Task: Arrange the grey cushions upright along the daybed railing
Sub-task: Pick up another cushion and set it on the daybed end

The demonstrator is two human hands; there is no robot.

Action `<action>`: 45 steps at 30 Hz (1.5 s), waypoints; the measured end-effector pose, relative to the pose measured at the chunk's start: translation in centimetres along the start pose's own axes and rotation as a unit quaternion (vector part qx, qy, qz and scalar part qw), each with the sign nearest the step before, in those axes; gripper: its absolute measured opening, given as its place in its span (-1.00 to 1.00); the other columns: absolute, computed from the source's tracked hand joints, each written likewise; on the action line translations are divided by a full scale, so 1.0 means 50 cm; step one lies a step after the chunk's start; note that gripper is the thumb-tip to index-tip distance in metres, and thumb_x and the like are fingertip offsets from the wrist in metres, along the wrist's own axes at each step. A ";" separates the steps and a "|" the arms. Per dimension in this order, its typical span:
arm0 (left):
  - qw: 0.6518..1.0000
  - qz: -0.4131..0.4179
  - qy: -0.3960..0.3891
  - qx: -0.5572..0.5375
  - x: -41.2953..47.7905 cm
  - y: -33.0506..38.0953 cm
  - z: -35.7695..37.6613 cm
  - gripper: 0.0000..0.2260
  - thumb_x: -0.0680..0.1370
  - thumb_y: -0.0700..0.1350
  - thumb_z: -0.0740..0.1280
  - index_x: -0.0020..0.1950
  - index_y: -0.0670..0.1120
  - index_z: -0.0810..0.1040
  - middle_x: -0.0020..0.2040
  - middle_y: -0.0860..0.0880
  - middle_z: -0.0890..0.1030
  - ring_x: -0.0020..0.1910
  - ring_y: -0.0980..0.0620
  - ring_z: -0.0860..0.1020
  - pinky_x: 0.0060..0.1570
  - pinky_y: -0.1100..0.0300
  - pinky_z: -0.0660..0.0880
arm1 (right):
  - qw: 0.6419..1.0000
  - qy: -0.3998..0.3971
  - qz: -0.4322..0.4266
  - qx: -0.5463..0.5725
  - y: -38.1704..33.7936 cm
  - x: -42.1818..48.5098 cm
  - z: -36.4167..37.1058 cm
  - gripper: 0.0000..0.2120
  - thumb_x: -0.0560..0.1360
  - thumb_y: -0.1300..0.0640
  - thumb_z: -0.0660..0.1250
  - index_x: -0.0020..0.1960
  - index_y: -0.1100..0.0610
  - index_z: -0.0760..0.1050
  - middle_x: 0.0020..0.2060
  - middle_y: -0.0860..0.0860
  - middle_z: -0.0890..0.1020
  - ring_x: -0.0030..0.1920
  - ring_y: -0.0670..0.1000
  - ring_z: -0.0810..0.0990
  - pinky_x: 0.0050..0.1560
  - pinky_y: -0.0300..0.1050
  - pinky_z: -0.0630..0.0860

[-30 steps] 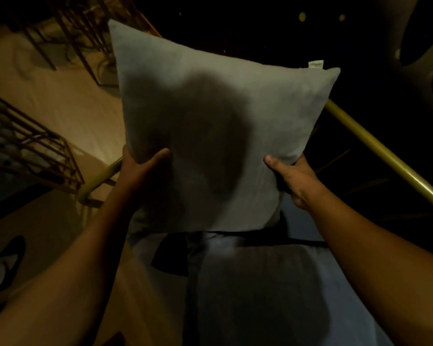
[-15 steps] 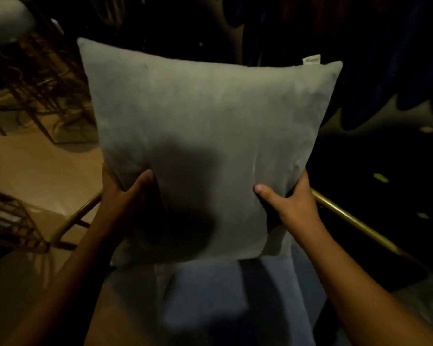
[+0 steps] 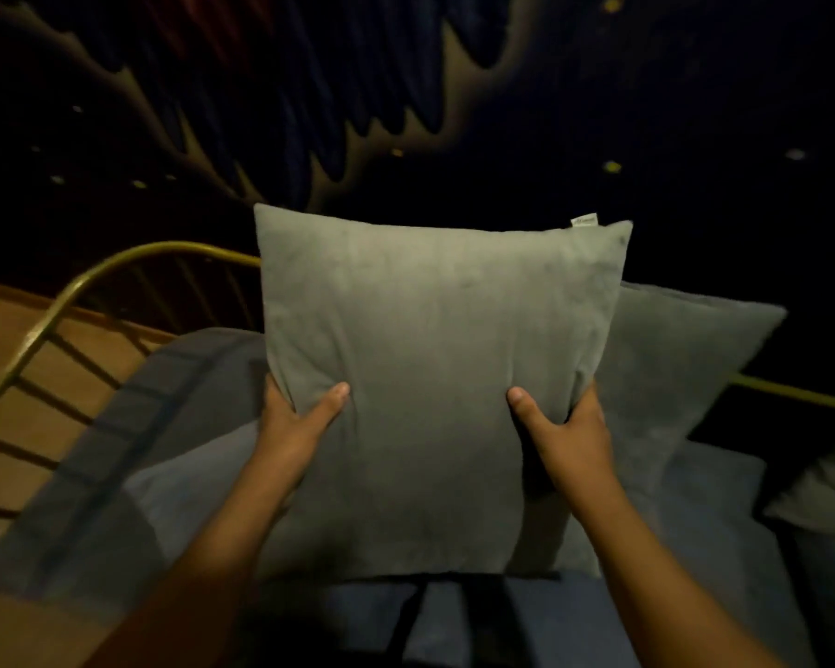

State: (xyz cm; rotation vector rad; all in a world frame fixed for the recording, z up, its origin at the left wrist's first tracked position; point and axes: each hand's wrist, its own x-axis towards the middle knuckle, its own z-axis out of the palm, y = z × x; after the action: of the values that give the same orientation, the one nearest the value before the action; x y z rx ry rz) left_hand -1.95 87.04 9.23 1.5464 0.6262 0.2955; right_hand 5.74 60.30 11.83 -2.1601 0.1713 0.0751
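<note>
I hold a square grey cushion point(image 3: 435, 359) upright in front of me, a small white tag at its top right corner. My left hand point(image 3: 295, 417) grips its left edge and my right hand point(image 3: 565, 431) grips its right edge, thumbs on the front face. Behind it on the right another grey cushion point(image 3: 685, 359) leans against the brass daybed railing point(image 3: 97, 277). Part of a third grey cushion point(image 3: 825, 484) shows at the far right edge. The railing curves at the left and runs on at the right point(image 3: 801, 392).
A blue-grey mattress point(image 3: 131, 455) lies under the cushions. The wooden floor point(image 3: 15, 339) shows through the rail bars on the left. A dark wall hanging with a jagged pattern point(image 3: 309, 103) fills the background.
The view has swung from the floor side toward the wall. The held cushion has come lower and nearer the mattress, and the cushion leaning on the railing has come into view.
</note>
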 end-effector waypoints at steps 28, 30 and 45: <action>0.953 0.008 -0.103 0.285 -0.077 -0.059 0.171 -0.72 0.53 -0.15 0.35 0.23 -0.18 0.52 0.19 -0.07 0.53 0.17 -0.04 0.48 0.05 0.33 0.31 | 0.970 -0.129 -0.160 -0.129 0.094 -0.057 -0.052 -0.60 0.45 -0.01 0.31 0.25 0.09 0.49 0.23 0.09 0.50 0.25 0.10 0.47 0.34 -0.06 0.37; 0.954 -0.015 -0.091 0.285 -0.057 -0.076 0.101 -0.70 0.53 -0.14 0.35 0.26 -0.15 0.50 0.21 -0.06 0.51 0.17 -0.01 0.45 0.13 0.23 0.31 | 0.948 -0.199 -0.188 -0.163 0.059 -0.051 0.038 -0.60 0.45 0.00 0.31 0.25 0.11 0.49 0.20 0.12 0.52 0.22 0.13 0.49 0.31 -0.07 0.37; 0.907 -0.343 0.082 0.231 0.098 -0.408 -0.278 -0.39 0.47 -0.05 0.43 0.45 -0.13 0.28 0.45 -0.32 0.23 0.42 -0.28 0.26 0.45 0.02 0.18 | 0.865 -0.412 -0.055 -0.282 0.080 0.100 0.563 -0.44 0.46 0.02 0.37 0.40 0.12 0.30 0.33 0.21 0.43 0.31 0.23 0.43 0.30 -0.02 0.35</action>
State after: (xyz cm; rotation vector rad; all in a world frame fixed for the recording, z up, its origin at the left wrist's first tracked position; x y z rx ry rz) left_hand -9.74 100.72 -10.41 1.6391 1.4017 -0.2861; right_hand 10.41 80.95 -7.83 -2.4916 -0.5343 1.0786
